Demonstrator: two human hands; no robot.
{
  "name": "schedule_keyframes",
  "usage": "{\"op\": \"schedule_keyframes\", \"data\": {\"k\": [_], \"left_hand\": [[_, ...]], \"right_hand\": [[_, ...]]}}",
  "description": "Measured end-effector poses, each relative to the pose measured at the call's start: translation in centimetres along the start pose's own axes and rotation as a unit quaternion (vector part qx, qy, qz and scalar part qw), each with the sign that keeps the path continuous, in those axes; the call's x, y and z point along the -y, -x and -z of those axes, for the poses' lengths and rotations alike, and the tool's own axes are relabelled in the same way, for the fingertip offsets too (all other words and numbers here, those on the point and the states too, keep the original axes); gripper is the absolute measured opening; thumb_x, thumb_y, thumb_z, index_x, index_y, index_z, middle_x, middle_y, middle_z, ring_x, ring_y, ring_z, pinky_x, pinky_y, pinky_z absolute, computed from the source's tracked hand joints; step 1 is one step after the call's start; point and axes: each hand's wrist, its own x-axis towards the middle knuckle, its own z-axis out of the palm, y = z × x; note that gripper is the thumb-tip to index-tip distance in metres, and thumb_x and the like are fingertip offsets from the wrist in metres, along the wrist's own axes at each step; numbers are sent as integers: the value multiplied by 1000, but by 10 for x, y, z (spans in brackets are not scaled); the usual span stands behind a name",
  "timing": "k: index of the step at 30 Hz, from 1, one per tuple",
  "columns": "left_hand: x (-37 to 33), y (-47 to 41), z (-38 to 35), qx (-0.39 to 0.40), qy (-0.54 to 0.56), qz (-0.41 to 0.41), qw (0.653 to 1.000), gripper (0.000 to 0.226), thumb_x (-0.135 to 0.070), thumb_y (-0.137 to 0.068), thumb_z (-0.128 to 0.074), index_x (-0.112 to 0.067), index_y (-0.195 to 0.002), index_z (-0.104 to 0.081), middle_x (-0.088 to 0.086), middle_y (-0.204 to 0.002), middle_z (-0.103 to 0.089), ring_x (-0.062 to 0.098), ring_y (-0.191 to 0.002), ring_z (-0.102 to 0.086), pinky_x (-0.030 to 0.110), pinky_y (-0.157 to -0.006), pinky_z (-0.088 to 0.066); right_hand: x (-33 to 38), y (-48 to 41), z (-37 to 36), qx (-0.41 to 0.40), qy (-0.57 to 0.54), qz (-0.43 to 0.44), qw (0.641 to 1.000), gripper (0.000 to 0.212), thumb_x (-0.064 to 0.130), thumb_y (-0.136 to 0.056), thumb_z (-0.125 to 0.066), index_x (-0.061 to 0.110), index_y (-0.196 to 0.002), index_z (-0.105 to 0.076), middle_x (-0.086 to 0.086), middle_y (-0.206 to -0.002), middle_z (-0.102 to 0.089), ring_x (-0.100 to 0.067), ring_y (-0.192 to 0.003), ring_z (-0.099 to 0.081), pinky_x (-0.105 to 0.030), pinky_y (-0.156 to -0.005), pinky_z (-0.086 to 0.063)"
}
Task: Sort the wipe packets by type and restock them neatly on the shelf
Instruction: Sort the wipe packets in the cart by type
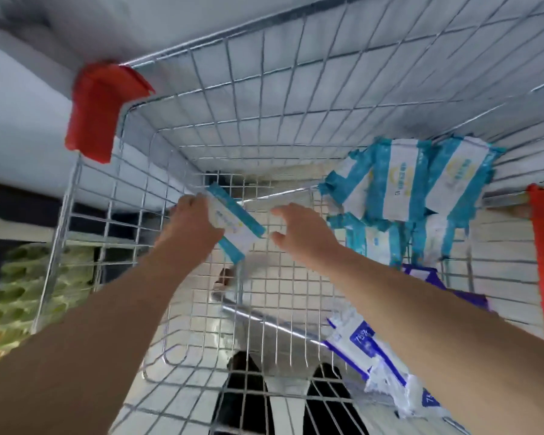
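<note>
With the left hand (190, 224) curled round the far-left end of a flat teal-and-white plastic wipe packet (236, 227), holds it lifted off the floor of the silver wire-mesh trolley basket (264, 98); carries its long axis on a slant, far-left down to near-right, free end offered toward the right hand (299, 230); spreads that right hand wide, fingers loosely bent, gripping nothing, just beside the packet's free end yet apart from it. Places the held packet left of centre in the basket, well apart from the heap of matching teal-and-white packets (405, 186) slumped in the far-right corner; finds the right hand between packet and heap, nearer the heap than the left. Leaves blue-and-white packets (358, 343) crumpled along the near-right wall below the right forearm, with a purple packet (421, 272) just beyond them. Reads, as a judgement, as gathering the teal kind; calls next, probably, for a short leftward close of the right hand onto the free end, across the long axis, or else a reach rightward to the heap. Shows no shelf plainly; only a blurred green patterned surface (29, 277) outside the left wall and a red plastic corner guard (101, 111) on the rim.
</note>
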Motion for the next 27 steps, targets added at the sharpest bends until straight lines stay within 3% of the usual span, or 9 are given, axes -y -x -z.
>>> {"op": "schedule_keyframes", "data": {"k": [6,9,11,14,17,19,21,25,27], "left_hand": [[4,-25,-17,-8,-52,-35,998,86,-33,-72,-79,-11,-138,-28,9,-118,-46,25,-110,-46,38,-94,-45],[-1,-23,-14,-2,-51,-15,999,55,-35,-76,-76,-14,-119,-49,1,-100,-53,20,-96,-53,34,-82,-50],[-7,-18,-9,4,35,9,999,27,-33,-80,-72,-21,-99,-57,-6,-83,-54,15,-80,-55,29,-66,-46],[-14,-13,0,-3,160,-9,987,19,-31,-83,-71,-26,-81,-53,-6,-76,-57,9,-69,-54,28,-59,-41],[-36,-7,13,-11,339,-2,941,13,-27,-86,-70,-23,-92,-59,-4,-88,-67,16,-78,-66,33,-65,-57],[-60,-5,15,12,425,-11,905,15,-28,-88,-68,-17,-97,-63,-2,-92,-70,16,-82,-69,29,-63,-60],[-91,-1,14,41,491,-27,870,10,-27,-89,-66,-19,-94,-67,-1,-91,-73,15,-83,-70,28,-68,-59],[-155,-2,-5,79,507,-13,858,19,-30,-88,-64,-18,-102,-67,-6,-93,-71,2,-76,-65,7,-56,-48],[-179,-7,-21,101,494,-2,864,45,-42,-79,-66,-14,-113,-62,2,-114,-66,12,-87,-67,15,-68,-56]], "right_hand": [[1,-21,-32,17,-58,-33,998,53,30,-89,-64,17,-138,-47,-5,-127,-50,-18,-110,-55,-33,-92,-49],[-1,-24,-34,12,-84,-48,995,49,28,-88,-66,18,-133,-51,-4,-123,-44,-18,-100,-57,-35,-83,-54],[-2,-24,-31,18,-94,-41,995,41,25,-89,-64,18,-128,-57,-5,-120,-45,-19,-99,-58,-36,-84,-54],[-5,-19,-16,-12,-118,-15,993,26,21,-88,-62,21,-114,-64,-3,-111,-55,-18,-97,-59,-36,-85,-52],[-22,-2,19,-95,-132,-25,986,29,18,-90,-60,20,-119,-60,-2,-113,-55,-13,-99,-55,-30,-88,-46],[-44,14,50,-175,-110,-30,978,27,18,-92,-59,20,-118,-59,4,-111,-49,-5,-92,-48,-20,-83,-38],[-72,28,79,-257,-83,-48,962,24,16,-91,-60,17,-115,-60,3,-111,-46,-7,-93,-47,-19,-83,-35],[-138,42,115,-332,-29,-167,928,32,20,-85,-66,14,-115,-59,-14,-123,-47,-27,-117,-43,-30,-98,-31],[-162,45,119,-306,-76,-244,917,35,21,-84,-66,20,-118,-57,-18,-129,-45,-29,-123,-38,-33,-103,-32]]}}
